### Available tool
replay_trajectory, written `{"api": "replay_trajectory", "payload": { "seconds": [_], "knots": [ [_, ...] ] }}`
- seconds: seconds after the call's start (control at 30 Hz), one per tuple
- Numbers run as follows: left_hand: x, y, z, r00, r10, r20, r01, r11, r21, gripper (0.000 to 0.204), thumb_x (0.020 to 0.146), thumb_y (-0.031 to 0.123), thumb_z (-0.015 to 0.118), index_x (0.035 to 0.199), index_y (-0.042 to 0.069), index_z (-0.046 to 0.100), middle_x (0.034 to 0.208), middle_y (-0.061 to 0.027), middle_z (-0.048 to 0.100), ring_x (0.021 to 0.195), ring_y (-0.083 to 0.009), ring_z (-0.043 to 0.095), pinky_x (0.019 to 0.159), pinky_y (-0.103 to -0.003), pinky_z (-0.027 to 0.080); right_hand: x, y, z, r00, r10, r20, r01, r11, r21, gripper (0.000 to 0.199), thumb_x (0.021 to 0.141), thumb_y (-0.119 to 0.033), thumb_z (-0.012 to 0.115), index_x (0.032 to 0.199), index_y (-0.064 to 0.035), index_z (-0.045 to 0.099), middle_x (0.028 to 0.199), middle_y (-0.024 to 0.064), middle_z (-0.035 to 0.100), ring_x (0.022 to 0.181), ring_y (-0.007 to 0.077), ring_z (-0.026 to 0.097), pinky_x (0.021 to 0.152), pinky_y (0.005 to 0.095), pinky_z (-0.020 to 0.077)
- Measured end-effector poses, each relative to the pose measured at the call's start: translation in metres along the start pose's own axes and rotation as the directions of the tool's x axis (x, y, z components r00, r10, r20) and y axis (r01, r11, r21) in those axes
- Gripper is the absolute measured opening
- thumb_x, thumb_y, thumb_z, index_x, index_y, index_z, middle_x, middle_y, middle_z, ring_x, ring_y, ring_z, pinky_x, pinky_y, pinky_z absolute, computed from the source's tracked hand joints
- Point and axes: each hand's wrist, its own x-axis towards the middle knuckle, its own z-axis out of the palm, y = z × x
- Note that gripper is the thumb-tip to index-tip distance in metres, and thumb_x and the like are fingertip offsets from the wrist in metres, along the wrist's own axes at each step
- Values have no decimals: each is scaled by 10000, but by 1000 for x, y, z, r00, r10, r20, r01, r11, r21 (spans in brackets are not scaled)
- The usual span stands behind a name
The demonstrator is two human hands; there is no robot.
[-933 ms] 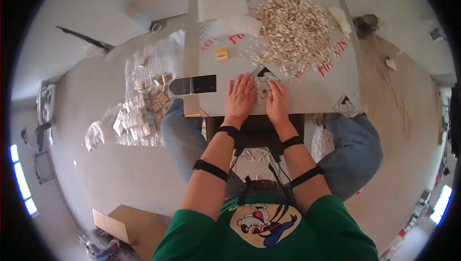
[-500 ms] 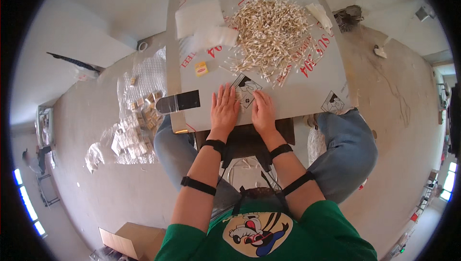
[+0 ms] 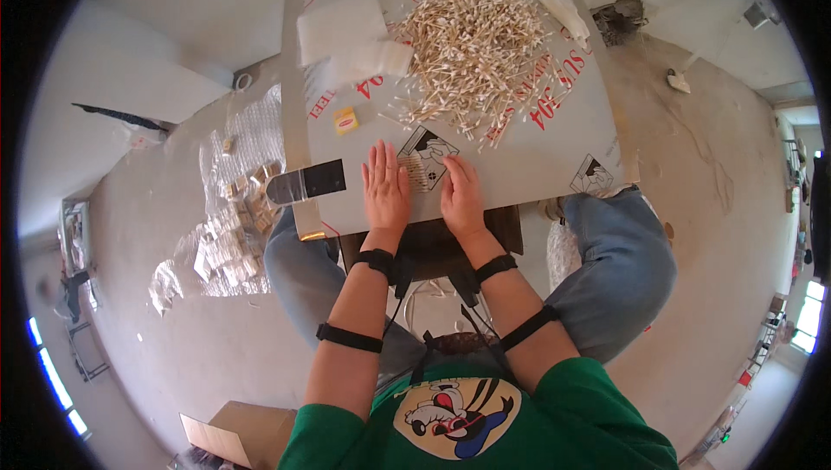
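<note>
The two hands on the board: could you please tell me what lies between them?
In the head view, a small neat row of pale sticks lies on the grey board between the left hand and the right hand, whose fingers flank it.

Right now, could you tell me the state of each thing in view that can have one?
Left hand: flat, palm down on the board.
Right hand: flat, beside a small row of sticks.
Stick pile: loose heap.
Board: lying across the lap.
Cardboard box: open, on the floor.
</note>
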Motion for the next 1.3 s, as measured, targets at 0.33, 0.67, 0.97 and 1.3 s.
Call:
{"api": "replay_trajectory", "payload": {
  "seconds": [0.33, 0.67, 0.97, 1.3],
  "knots": [
    [0, -18, -19, 985, 59, 165, -80, 989, 123, 523, 1006, 261, 405, 1494, 96, 312, 1557, -104, 293, 1451, -275, 240, 1179, -468, 162, 15, -19, 10, 913, -152, 378, 269, 922, -279, 751, 816, -276, 679, 1431, 13, 361, 1475, 184, 391, 1387, 340, 343, 1163, 470, 241],
    [-5, -23, -21, 974, 87, 211, -118, 983, 139, 512, 1007, 251, 404, 1491, 109, 316, 1527, -69, 357, 1422, -240, 307, 1174, -451, 196, 12, -15, 16, 872, -162, 463, 322, 901, -291, 686, 836, -303, 651, 1401, 10, 419, 1490, 167, 379, 1392, 315, 345, 1165, 484, 221],
    [-17, -31, -25, 999, -28, -36, 26, 999, -40, 519, 995, 168, 431, 1486, 56, 305, 1515, -134, 363, 1409, -294, 329, 1158, -463, 230, 16, 3, 9, 962, -107, 251, 149, 977, -154, 647, 860, -136, 630, 1418, 32, 348, 1455, 196, 404, 1360, 393, 362, 1145, 478, 283],
    [-15, -24, -21, 997, -15, 82, -5, 973, 230, 535, 1009, 308, 406, 1487, 82, 324, 1564, -93, 285, 1450, -271, 246, 1175, -491, 153, 19, -10, 3, 926, -114, 359, 249, 900, -356, 574, 873, -212, 626, 1373, 0, 440, 1457, 162, 412, 1355, 356, 383, 1135, 482, 292]
  ]
}}
